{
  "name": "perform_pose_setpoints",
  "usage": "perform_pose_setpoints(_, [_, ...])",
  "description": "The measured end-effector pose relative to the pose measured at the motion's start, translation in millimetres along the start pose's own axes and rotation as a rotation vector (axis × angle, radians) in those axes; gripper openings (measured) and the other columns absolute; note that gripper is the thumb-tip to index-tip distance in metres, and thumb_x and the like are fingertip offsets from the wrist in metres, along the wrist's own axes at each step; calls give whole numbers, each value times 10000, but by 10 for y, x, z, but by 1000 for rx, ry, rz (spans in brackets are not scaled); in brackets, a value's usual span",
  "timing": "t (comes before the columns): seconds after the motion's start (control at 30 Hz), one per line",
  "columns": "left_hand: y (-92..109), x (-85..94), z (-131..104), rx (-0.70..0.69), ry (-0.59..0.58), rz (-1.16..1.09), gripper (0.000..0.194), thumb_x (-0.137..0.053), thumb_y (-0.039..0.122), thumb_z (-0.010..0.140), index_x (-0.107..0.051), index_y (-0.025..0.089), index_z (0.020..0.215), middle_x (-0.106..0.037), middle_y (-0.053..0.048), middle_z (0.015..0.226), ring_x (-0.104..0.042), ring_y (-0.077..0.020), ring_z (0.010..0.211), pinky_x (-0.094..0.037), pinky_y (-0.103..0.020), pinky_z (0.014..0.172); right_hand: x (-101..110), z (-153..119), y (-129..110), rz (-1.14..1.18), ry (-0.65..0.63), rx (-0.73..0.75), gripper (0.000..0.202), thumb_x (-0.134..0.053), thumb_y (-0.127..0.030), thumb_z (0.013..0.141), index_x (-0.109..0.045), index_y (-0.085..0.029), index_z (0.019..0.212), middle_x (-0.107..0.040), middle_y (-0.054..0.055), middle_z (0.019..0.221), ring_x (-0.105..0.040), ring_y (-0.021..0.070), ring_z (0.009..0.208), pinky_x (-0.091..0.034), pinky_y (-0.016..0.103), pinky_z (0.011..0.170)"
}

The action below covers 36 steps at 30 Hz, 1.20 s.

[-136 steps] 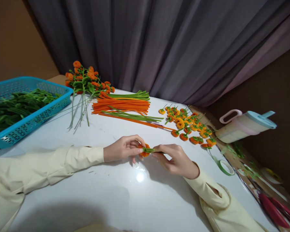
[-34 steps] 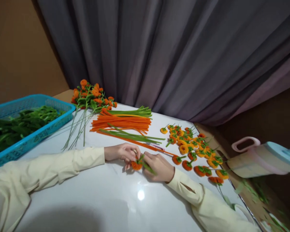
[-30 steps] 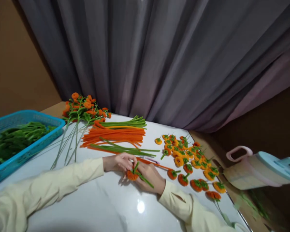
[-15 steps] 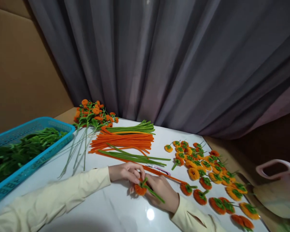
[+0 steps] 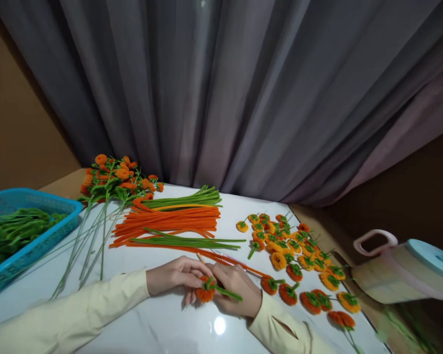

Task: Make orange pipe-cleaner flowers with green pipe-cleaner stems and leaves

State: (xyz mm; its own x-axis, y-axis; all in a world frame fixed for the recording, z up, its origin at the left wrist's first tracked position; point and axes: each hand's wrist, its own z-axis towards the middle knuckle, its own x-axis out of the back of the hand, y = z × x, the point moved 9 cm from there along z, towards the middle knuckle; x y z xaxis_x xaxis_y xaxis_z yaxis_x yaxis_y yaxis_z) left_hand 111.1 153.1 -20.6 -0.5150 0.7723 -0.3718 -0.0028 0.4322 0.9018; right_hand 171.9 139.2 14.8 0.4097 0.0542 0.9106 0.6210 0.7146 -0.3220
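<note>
My left hand [image 5: 182,275] grips a small orange fuzzy flower [image 5: 205,293] made of pipe cleaner, its thumb and fingers against the green top. A green pipe-cleaner piece [image 5: 227,293] sticks out from the flower and crosses in front of my right hand [image 5: 238,289]. That hand is closed close beside the flower, its fingertips mostly hidden. A thin pale stick-like tip [image 5: 202,258] shows just above the two hands; what it belongs to is hidden. Beyond them lie green pipe cleaners [image 5: 192,243] and a bundle of orange pipe cleaners [image 5: 170,220].
Many orange and yellow flower heads [image 5: 278,261] cover the table's right side. A blue basket [image 5: 33,250] of green leaves stands left, near long-stemmed orange flowers [image 5: 121,174]. A pitcher with a pale blue lid [image 5: 433,258] is at far right. A grey curtain [image 5: 192,98] hangs behind.
The view has swung right, bringing the pitcher's lid into sight. The flower has turned slightly between my hands, and a pale stick tip now shows above them.
</note>
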Motion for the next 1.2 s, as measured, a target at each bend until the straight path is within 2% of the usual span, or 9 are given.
perform_pose_setpoints(0.23, [39,28,-22,-55,5,17,343,-672,332,728,-646,115,993,-639,-72,765,-582,-112,512,-452,-193,429,64,-2,6,26,-13,-113,382,-459,-143,703,-461,-173,1084,-537,81,990,-548,170,753,-429,260,583])
perform_pose_setpoints(0.33, [19,41,-36,-38,18,-26,391,-678,342,723,-620,118,1038,-643,-77,737,-622,-160,576,-496,-235,472,51,-23,90,42,-79,-210,433,-449,-80,706,-458,-155,1133,-557,71,933,-550,168,738,-441,265,607])
perform_pose_setpoints(0.47, [30,98,-63,0,130,41,481,-686,369,718,-588,112,1112,-662,-91,780,-654,-188,673,-544,-327,654,100,-50,156,24,-164,-180,359,-419,8,718,-560,-140,1013,-574,75,901,-566,150,726,-443,249,625])
perform_pose_setpoints(0.53, [135,111,-86,-38,198,147,466,-660,366,748,-585,106,1128,-659,-87,782,-650,-180,698,-540,-337,701,272,-45,196,16,-139,-168,320,-424,-3,761,-591,-157,986,-580,59,858,-571,136,708,-441,233,628])
perform_pose_setpoints(0.67, [485,79,-170,-187,308,421,387,-607,345,787,-608,122,1104,-601,-90,952,-629,-152,717,-539,-308,679,889,-10,265,-89,-7,-245,238,-405,-158,897,-628,-159,981,-606,62,775,-585,139,673,-429,230,620])
perform_pose_setpoints(0.77, [631,75,-234,-184,362,521,376,-584,328,801,-603,130,1120,-576,-92,1008,-638,-159,751,-533,-284,677,1110,46,74,-147,-115,-161,268,-389,-243,932,-621,-169,1044,-623,42,690,-581,131,596,-388,220,548])
perform_pose_setpoints(0.87, [664,83,-276,-136,375,511,374,-570,317,812,-592,135,1137,-614,-78,952,-651,-166,755,-527,-277,684,1058,77,-155,-212,-265,-91,244,-417,-267,928,-640,-195,995,-632,25,685,-557,103,533,-346,205,498])
perform_pose_setpoints(1.03, [600,28,-281,-75,290,470,346,-550,327,831,-611,158,1126,-651,-62,895,-653,-150,699,-526,-264,653,903,154,-367,-320,-255,-35,240,-433,-246,916,-631,-215,1049,-638,81,1017,-578,88,588,-365,200,529])
perform_pose_setpoints(1.2, [584,18,-277,-82,263,495,334,-523,324,839,-625,167,1116,-596,-43,889,-635,-118,639,-527,-246,617,765,150,-350,-275,-393,32,295,-434,-103,863,-620,-214,1063,-665,44,870,-585,104,618,-337,196,518])
